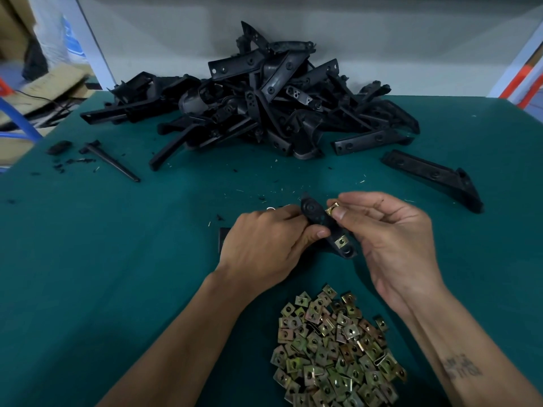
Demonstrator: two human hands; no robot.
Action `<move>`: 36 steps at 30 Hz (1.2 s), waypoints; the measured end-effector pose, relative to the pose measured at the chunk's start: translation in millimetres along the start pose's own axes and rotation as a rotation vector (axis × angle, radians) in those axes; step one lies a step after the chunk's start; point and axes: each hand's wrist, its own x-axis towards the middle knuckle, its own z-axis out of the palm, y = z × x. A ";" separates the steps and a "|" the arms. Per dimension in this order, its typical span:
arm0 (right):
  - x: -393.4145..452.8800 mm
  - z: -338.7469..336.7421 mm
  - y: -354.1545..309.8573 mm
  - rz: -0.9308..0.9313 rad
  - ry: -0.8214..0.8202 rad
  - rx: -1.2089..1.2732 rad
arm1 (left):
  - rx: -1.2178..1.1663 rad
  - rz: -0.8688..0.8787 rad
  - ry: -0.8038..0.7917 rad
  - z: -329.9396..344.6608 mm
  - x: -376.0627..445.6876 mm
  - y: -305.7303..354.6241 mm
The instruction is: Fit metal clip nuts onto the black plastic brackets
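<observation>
Nearest: loose clip nuts (pixel 332 351). Beyond them, left hand (pixel 261 245) grips bracket (pixel 326 227); right hand (pixel 385 230) pinches a clip nut (pixel 333 207) at its edge. Beyond the bracket, bracket pile (pixel 264 98). Risk: skewed entry may jam or drop the nut.

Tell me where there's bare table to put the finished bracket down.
Bare green cloth lies left of the left hand, below the black spike. More lies right of the right hand, below the lone bracket. The bracket pile crowds the far edge, the clip nuts the near middle.
</observation>
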 end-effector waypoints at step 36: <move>-3.0 1.5 8.2 0.008 -0.064 -0.024 | 0.015 0.024 0.023 2.5 -1.3 -3.0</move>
